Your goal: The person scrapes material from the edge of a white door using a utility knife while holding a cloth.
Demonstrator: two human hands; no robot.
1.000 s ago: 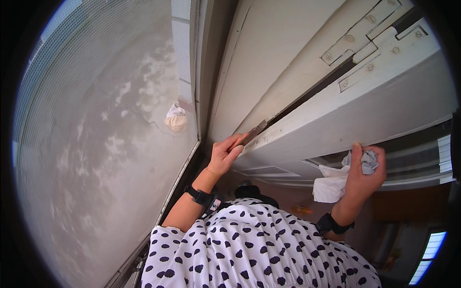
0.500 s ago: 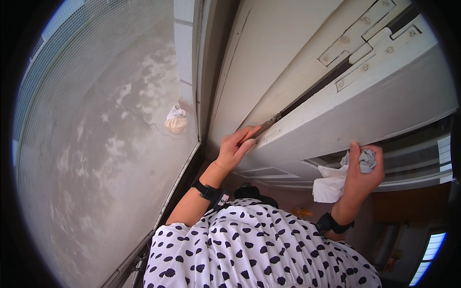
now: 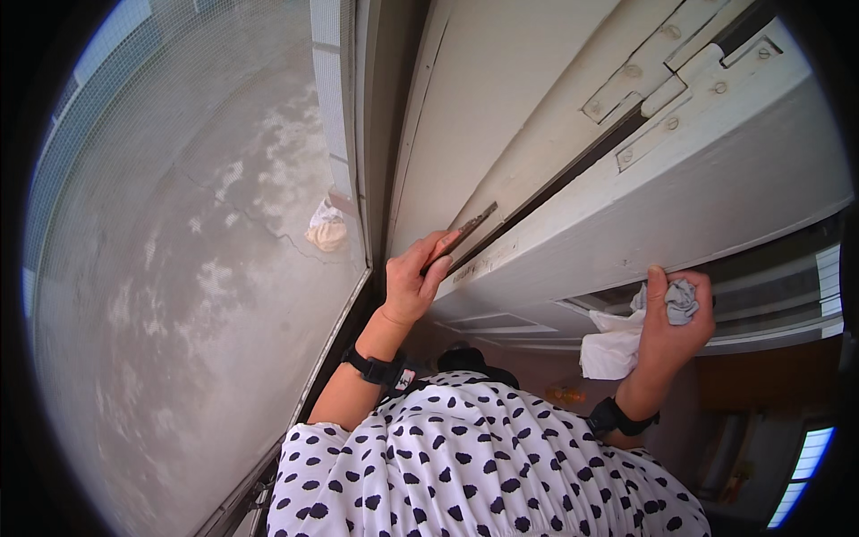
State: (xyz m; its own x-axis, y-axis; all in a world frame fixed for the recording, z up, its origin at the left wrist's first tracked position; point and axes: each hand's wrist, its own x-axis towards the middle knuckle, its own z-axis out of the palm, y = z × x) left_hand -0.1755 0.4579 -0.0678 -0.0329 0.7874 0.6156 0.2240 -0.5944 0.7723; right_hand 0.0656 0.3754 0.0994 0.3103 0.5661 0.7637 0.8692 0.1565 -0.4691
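Observation:
My left hand [image 3: 410,285] is closed round a thin, dark, flat strip-like tool [image 3: 477,221]; its exact kind does not show. The tool's tip lies over the cream door frame [image 3: 488,116], just left of the dark gap along the hinge side. To the right of that gap stands the white door [image 3: 608,201], swung open. My right hand [image 3: 676,336] is closed on a crumpled grey cloth [image 3: 683,302], its thumb at the door's lower edge. A white cloth [image 3: 610,353] hangs from the same hand.
A metal hinge [image 3: 662,94] with screws joins the door and frame. On the left is a mesh screen [image 3: 206,295] in a dark-edged frame. Through it, a pale bundle [image 3: 327,228] shows on the concrete. A small orange object [image 3: 565,394] is behind my body.
My left hand has shifted left with the tool, whose tip has come away from the gap onto the frame side. My right hand has stayed almost still.

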